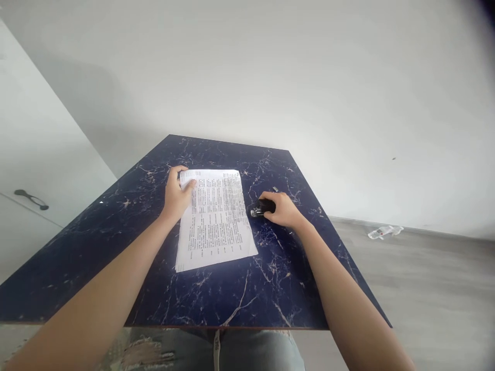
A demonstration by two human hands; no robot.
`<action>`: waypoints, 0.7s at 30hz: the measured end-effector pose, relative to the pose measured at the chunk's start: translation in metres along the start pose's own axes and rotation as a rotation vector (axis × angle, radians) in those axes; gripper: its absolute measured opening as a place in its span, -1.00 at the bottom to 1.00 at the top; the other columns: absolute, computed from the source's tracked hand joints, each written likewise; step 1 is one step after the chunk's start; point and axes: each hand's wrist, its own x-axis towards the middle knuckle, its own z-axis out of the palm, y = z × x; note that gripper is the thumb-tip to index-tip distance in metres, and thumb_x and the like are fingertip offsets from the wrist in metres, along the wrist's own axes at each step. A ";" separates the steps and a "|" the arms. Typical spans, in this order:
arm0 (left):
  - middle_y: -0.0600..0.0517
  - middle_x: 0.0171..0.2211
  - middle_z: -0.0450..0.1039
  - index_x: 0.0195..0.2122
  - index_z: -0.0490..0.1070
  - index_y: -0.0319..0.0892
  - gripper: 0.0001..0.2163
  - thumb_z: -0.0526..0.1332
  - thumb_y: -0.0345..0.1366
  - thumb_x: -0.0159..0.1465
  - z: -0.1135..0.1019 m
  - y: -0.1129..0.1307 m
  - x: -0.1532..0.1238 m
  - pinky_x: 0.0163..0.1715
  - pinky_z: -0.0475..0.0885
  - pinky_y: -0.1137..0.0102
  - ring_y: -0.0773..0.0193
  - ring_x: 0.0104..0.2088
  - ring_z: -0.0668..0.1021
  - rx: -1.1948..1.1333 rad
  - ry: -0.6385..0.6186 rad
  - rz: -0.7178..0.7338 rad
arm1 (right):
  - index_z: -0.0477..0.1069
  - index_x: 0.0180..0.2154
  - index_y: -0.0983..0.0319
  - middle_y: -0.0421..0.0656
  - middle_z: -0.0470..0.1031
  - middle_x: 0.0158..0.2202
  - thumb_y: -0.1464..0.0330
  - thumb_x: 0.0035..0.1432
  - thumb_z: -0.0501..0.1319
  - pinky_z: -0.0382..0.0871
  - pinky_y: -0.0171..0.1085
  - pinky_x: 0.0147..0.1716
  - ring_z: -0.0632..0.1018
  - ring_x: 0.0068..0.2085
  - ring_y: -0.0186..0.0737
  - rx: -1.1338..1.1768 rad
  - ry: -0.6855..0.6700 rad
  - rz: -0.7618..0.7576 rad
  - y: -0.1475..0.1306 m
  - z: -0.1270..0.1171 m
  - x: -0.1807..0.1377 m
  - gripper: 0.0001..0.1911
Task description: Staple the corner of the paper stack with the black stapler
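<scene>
Printed sheets of paper (216, 216), seemingly a thin stack, lie on the dark blue marbled table (232, 299). My left hand (178, 193) grips their upper left edge, thumb on top and the other fingers at the side and partly underneath. Just right of the paper, my right hand (281, 208) is closed around a black stapler (265, 207). The stapler's metal front end points left at the paper's right edge, with a small gap between them. The right palm and fingers hide its rear part.
Behind my right hand lies a small metallic piece (275, 189), too small to name. A white wall (270, 77) borders the table's far side. On the left stands a white cabinet with a black handle (31, 199). Crumpled clear plastic (385, 232) lies on the grey floor at right.
</scene>
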 end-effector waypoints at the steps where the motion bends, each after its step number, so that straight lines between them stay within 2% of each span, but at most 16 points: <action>1: -0.02 -0.17 0.48 0.04 0.33 -0.08 -0.66 0.28 -0.37 0.24 0.000 -0.001 0.000 -0.25 0.41 0.33 0.17 -0.25 0.57 0.012 0.015 0.000 | 0.43 -0.24 0.17 -0.23 0.53 -0.35 0.49 -0.07 0.19 0.26 -0.28 -0.31 0.48 -0.35 -0.24 0.016 -0.032 -0.034 -0.003 0.000 0.000 -0.72; 4: -0.01 -0.17 0.49 0.02 0.36 -0.08 -0.67 0.29 -0.38 0.23 0.002 -0.003 0.000 -0.24 0.40 0.32 0.16 -0.25 0.57 0.028 0.020 0.001 | 0.43 -0.27 0.18 -0.22 0.51 -0.36 0.43 0.02 0.20 0.21 -0.29 -0.35 0.44 -0.38 -0.27 0.027 -0.098 -0.087 -0.014 -0.001 0.000 -0.83; 6: -0.01 -0.16 0.50 0.02 0.38 -0.07 -0.67 0.29 -0.39 0.23 0.003 -0.003 0.000 -0.23 0.39 0.33 0.16 -0.25 0.57 0.021 0.010 0.001 | 0.42 -0.28 0.19 -0.22 0.49 -0.38 0.32 0.13 0.23 0.16 -0.29 -0.37 0.41 -0.40 -0.28 0.009 -0.126 -0.091 -0.022 0.000 0.000 -0.90; 10: -0.01 -0.21 0.51 -0.01 0.42 -0.09 -0.66 0.33 -0.42 0.19 0.000 -0.002 0.002 -0.20 0.40 0.32 0.16 -0.27 0.56 -0.027 0.019 -0.039 | 0.30 -0.45 0.20 -0.25 0.36 -0.50 0.07 0.30 0.15 0.05 -0.28 -0.43 0.31 -0.47 -0.33 -0.063 -0.095 -0.037 -0.032 0.002 0.001 -0.61; 14: -0.02 -0.26 0.53 -0.01 0.44 -0.09 -0.67 0.35 -0.40 0.19 -0.003 -0.005 0.004 -0.24 0.43 0.33 0.16 -0.30 0.58 -0.168 0.069 -0.089 | 0.14 -0.55 0.20 -0.27 0.22 -0.59 0.09 0.33 0.10 0.00 -0.28 -0.47 0.20 -0.53 -0.36 -0.161 -0.044 0.016 -0.033 0.005 0.001 -0.52; 18: -0.02 -0.28 0.54 -0.01 0.43 -0.08 -0.67 0.34 -0.36 0.20 0.001 -0.011 0.006 -0.33 0.45 0.35 0.16 -0.32 0.60 -0.300 0.101 -0.130 | 0.14 -0.57 0.20 -0.26 0.20 -0.60 0.11 0.31 0.08 -0.02 -0.28 -0.47 0.18 -0.53 -0.35 -0.221 -0.010 0.058 -0.032 0.009 0.002 -0.54; 21: -0.01 -0.29 0.52 -0.03 0.41 -0.08 -0.67 0.34 -0.38 0.18 0.004 -0.016 0.008 -0.34 0.47 0.35 0.17 -0.32 0.60 -0.355 0.204 -0.174 | 0.13 -0.58 0.21 -0.26 0.20 -0.62 0.12 0.27 0.08 -0.04 -0.28 -0.47 0.16 -0.53 -0.34 -0.278 0.043 0.148 -0.031 0.010 0.003 -0.55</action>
